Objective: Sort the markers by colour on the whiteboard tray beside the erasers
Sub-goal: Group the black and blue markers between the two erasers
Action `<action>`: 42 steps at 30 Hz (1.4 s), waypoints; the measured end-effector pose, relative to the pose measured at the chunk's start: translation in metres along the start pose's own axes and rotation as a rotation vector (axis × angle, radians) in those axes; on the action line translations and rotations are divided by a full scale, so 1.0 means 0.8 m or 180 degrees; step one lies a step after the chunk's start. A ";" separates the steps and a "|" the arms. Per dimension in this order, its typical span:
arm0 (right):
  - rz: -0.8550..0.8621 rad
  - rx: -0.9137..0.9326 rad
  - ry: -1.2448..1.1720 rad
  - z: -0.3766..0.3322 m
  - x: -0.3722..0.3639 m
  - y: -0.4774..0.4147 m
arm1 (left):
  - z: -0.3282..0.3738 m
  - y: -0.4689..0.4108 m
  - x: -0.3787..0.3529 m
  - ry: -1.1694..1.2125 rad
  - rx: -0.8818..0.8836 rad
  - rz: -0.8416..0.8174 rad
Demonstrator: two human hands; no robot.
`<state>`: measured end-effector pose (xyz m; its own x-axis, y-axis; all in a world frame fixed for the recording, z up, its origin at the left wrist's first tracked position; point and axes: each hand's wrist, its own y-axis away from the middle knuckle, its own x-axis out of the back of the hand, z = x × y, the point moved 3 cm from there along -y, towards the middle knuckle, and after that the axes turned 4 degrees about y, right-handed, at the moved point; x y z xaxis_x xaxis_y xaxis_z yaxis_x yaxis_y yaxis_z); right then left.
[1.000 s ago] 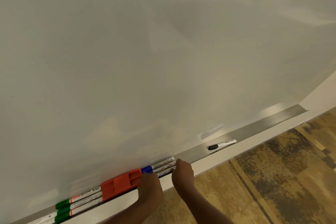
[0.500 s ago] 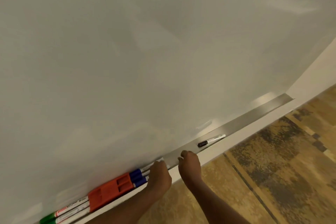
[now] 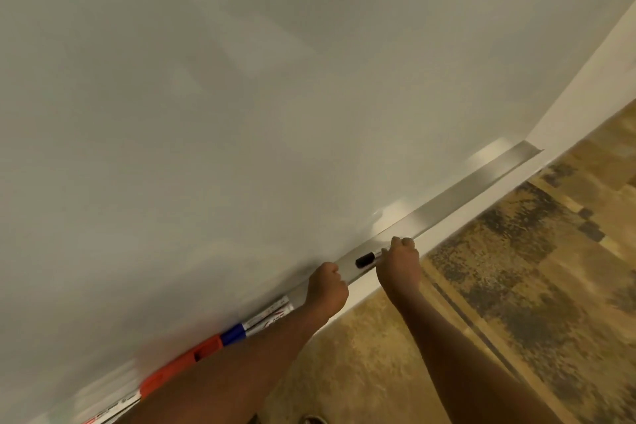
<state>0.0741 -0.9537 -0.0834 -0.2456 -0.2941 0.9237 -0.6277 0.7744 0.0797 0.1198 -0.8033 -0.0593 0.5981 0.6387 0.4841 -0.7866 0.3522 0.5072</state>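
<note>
A black-capped marker (image 3: 364,259) lies on the metal whiteboard tray (image 3: 481,182). My right hand (image 3: 399,268) is curled over its white barrel, and only the cap shows. Just left of it, my left hand (image 3: 327,289) rests as a closed fist on the tray's front edge, at the right ends of the blue-capped markers (image 3: 261,320). An orange-red eraser (image 3: 182,365) sits directly left of the blue caps. More markers (image 3: 113,406) lie further left, partly hidden by my left forearm, so I cannot tell their colours.
The whiteboard (image 3: 241,113) fills most of the view. The tray runs bare from my right hand to its end at the upper right. Below it is a white ledge and patterned brown carpet (image 3: 516,303). A shoe tip (image 3: 313,419) shows at the bottom edge.
Both hands have slid right along the tray, away from the blue markers. My right hand has reached the black marker and closed over it. The view has shifted right.
</note>
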 end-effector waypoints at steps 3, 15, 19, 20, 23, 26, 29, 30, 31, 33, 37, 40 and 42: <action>-0.0025 -0.0048 0.0028 0.015 0.005 -0.025 | 0.008 -0.009 -0.015 0.0156 0.0127 -0.0101; -0.0339 0.0187 0.0234 0.040 -0.025 -0.061 | 0.034 -0.026 -0.048 0.0354 0.0278 -0.0509; -0.0093 0.0169 0.0201 0.038 -0.018 -0.051 | 0.038 -0.026 -0.053 0.0487 0.0245 -0.0444; -0.0039 0.0206 0.0204 0.040 -0.018 -0.050 | 0.039 -0.025 -0.053 0.0487 0.0220 -0.0410; 0.0156 0.0275 0.0180 0.035 -0.012 -0.041 | 0.035 -0.017 -0.051 0.0488 0.0194 -0.0265; 0.0311 0.0171 0.0052 0.027 -0.002 -0.030 | 0.032 -0.004 -0.044 0.0602 0.0231 -0.0083; 0.0389 -0.0095 -0.0333 0.025 -0.001 -0.024 | 0.032 0.015 -0.029 0.0784 0.0457 0.0079; 0.0375 -0.0138 -0.0439 0.022 -0.004 -0.020 | 0.028 0.021 -0.024 0.0861 0.0544 0.0142; 0.0387 -0.0158 -0.0537 0.017 -0.007 -0.012 | 0.024 0.028 -0.018 0.0913 0.0613 0.0218; 0.0414 -0.0081 -0.0759 0.000 -0.008 0.012 | 0.011 0.039 -0.007 0.1070 0.0737 0.0407; 0.0401 0.0164 -0.1083 -0.044 -0.005 0.068 | -0.031 0.058 0.024 0.1463 0.1048 0.0793; 0.0184 0.0402 -0.1228 -0.081 -0.013 0.113 | -0.075 0.076 0.059 0.1682 0.1187 0.1123; 0.0049 0.0569 -0.1246 -0.107 -0.020 0.143 | -0.102 0.092 0.086 0.1733 0.1148 0.1330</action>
<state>0.0697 -0.8122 -0.0570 -0.4960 -0.5003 0.7097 -0.7314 0.6812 -0.0309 0.0908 -0.6771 -0.0470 0.0296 0.9487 0.3149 -0.7759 -0.1768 0.6056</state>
